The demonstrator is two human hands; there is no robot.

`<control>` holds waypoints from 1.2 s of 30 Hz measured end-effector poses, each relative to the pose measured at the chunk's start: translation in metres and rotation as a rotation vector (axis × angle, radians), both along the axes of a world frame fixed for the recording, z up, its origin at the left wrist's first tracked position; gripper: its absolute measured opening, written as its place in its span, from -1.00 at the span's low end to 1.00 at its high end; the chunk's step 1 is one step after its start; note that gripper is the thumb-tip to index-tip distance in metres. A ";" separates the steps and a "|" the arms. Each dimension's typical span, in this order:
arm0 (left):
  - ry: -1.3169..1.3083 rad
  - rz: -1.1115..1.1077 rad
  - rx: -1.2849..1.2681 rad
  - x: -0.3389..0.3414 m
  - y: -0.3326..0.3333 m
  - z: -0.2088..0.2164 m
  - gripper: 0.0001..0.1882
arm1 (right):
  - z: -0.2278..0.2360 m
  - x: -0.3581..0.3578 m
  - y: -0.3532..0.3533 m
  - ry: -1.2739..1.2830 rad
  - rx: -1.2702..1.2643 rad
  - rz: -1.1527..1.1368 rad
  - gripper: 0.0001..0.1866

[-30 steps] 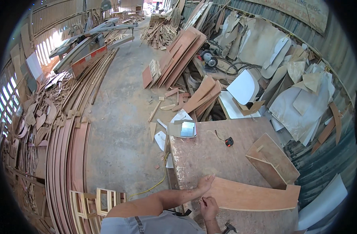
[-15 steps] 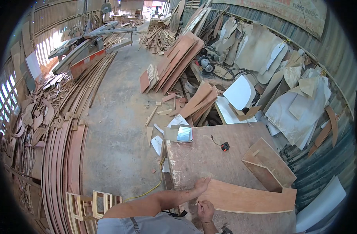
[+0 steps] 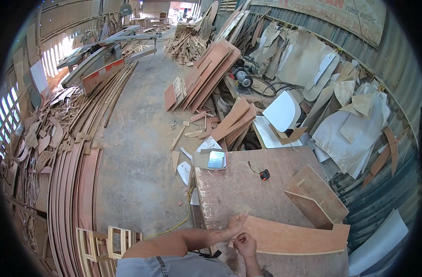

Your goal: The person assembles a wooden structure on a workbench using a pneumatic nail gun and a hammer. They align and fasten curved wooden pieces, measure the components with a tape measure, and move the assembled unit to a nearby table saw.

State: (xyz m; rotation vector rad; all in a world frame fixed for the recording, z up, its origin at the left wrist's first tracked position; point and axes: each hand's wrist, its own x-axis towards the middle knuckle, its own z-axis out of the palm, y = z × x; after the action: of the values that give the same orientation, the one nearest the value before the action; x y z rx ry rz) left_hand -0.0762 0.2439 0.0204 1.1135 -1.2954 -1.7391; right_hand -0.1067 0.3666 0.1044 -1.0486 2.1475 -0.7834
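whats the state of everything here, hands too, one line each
left hand: fingers bent, at the board's left end
right hand: fingers curled, anything pinched too small to tell
board: lying on the table
tape measure: on the table, thin strip trailing from it
small box: open, shiny contents showing
grinder: set down; whether it's running, can't tell
yellow cord: loose on the floor

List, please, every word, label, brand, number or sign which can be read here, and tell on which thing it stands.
Wall sign, upper right: red and dark lettering, partly faded; I do not copy its words.
Grey garment, lower edge: a few dark letters, partly visible; also not copied.
Tape measure: any marking is too small to read.
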 end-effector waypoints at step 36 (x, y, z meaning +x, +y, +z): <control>-0.031 -0.018 -0.013 0.007 -0.016 0.027 -0.51 | -0.017 -0.003 0.017 0.387 -0.657 0.367 -0.85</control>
State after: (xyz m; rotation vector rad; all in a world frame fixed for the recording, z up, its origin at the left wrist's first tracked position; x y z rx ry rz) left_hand -0.0695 0.2280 0.0471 1.1286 -1.3379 -1.7305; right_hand -0.1098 0.3832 0.0876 -2.0049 1.9239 -1.2132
